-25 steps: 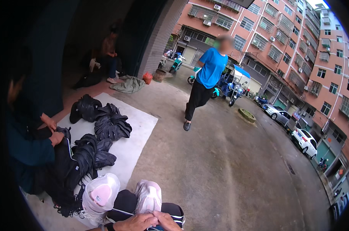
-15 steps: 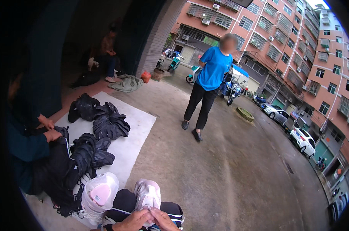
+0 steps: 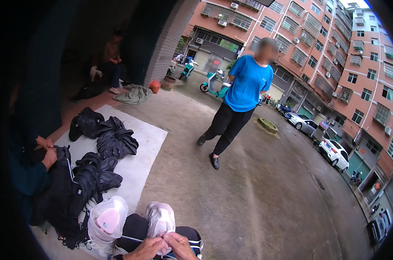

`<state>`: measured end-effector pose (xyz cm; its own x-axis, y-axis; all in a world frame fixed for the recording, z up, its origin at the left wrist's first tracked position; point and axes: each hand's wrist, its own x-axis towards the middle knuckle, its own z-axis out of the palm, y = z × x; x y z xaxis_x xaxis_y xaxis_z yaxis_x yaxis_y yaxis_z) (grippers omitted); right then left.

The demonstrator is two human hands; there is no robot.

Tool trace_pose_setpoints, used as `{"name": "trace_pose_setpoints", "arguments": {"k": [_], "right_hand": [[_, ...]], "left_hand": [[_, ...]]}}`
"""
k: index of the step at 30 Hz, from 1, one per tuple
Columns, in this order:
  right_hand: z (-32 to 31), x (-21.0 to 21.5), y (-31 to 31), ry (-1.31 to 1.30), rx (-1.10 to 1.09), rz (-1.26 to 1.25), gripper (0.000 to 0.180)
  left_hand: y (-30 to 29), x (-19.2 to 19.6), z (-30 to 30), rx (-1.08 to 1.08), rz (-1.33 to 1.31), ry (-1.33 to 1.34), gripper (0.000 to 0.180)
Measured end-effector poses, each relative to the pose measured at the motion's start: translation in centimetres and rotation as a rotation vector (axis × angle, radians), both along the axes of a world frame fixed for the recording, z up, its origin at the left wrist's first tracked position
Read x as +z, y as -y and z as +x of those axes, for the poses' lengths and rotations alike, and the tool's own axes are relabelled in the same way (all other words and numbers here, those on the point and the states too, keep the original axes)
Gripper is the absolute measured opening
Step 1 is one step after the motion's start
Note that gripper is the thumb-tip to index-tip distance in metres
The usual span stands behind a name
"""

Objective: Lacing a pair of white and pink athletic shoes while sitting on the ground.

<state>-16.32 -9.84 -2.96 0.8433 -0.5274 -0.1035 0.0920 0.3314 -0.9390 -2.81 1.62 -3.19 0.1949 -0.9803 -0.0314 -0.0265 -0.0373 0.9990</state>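
1. Bottom edge of view: left hand [image 3: 146, 250] and right hand [image 3: 179, 246] meet at the heel of a pale pink-white shoe [image 3: 160, 220]. Fingertips of both are pressed together, pinching something small there; what it is cannot be told.
2. The shoe lies just above the grip, touching the fingertips. Its long axis runs away from the person, toe pointing up-frame toward the concrete ground [image 3: 257, 203].
3. A second shoe [image 3: 106, 222] lies just left of it, sole-side showing, with a pink oval patch on a translucent white sole. It rests at the near edge of a white mat [image 3: 146, 143].
4. Black garments [image 3: 114, 141] lie in heaps along the mat's left edge and far corner.
5. At the left, another person's hands [image 3: 47, 151] grip black cloth.
6. A person in a blue shirt [image 3: 248, 84] stands on the concrete beyond the mat.
7. Green signboard over a shopfront on the far building; small orange bag [image 3: 155, 86] by the brick pillar. White cars [image 3: 335, 154] are parked to the right.
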Motion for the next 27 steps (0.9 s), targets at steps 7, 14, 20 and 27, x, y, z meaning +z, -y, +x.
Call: {"name": "trace_pose_setpoints", "arguments": {"k": [7,14,20,27], "right_hand": [[1.1,-0.3,-0.7,0.039,-0.125,0.206,0.029],[0.8,-0.3,0.0,0.267,-0.244,0.352,0.019],[-0.1,2.9,1.7,0.237,-0.387,0.220,0.022],[-1.5,3.6,2.4,0.164,-0.400,0.361,0.020]], "left_hand": [[-0.2,1.6,-0.2,-0.008,0.039,0.004,0.030],[-1.2,3.1,-0.7,-0.028,0.062,-0.001,0.028],[-0.2,3.6,0.0,-0.159,-0.037,0.069,0.028],[-0.5,2.5,-1.0,-0.235,0.068,-0.094,0.024]]}}
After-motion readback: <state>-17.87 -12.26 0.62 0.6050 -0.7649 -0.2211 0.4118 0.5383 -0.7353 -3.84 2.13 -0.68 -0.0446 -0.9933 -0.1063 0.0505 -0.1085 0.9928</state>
